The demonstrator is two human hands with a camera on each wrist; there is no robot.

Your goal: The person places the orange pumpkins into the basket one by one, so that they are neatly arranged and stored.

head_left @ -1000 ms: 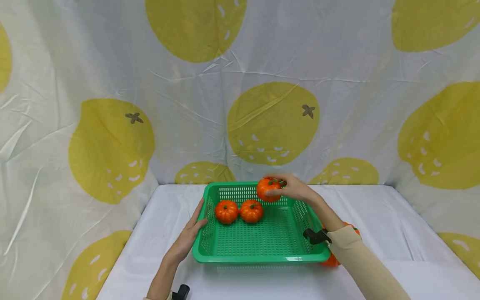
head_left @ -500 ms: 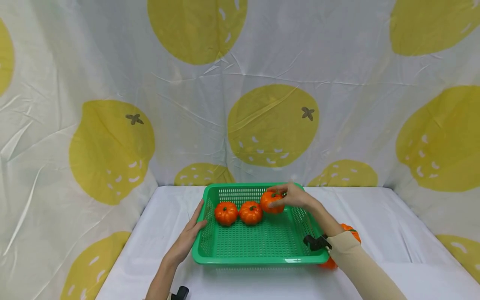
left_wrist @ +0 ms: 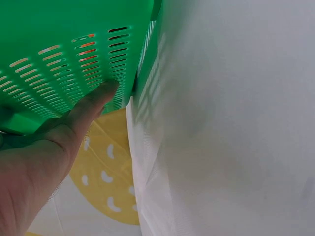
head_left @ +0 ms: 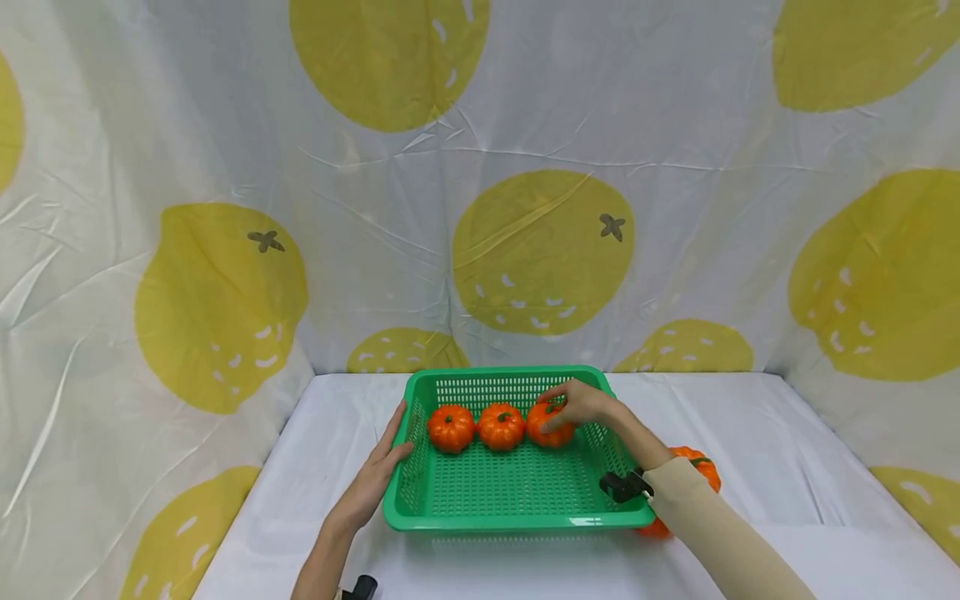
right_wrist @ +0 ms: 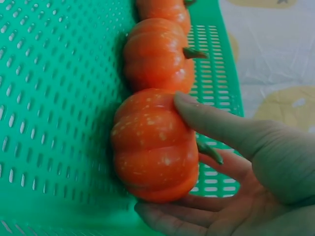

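Orange pumpkin (head_left: 548, 425), upright, third in row; green basket (head_left: 517, 521)

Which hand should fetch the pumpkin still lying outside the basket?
Right. The loose pumpkin lies beside the basket's right wall, under the right forearm; the left hand rests against the far left wall.

right forearm: long beige sleeve (head_left: 712, 533); black wrist-mounted camera clip (head_left: 619, 485) at cuff. left forearm: bare; black clip (head_left: 360, 587) at wrist.
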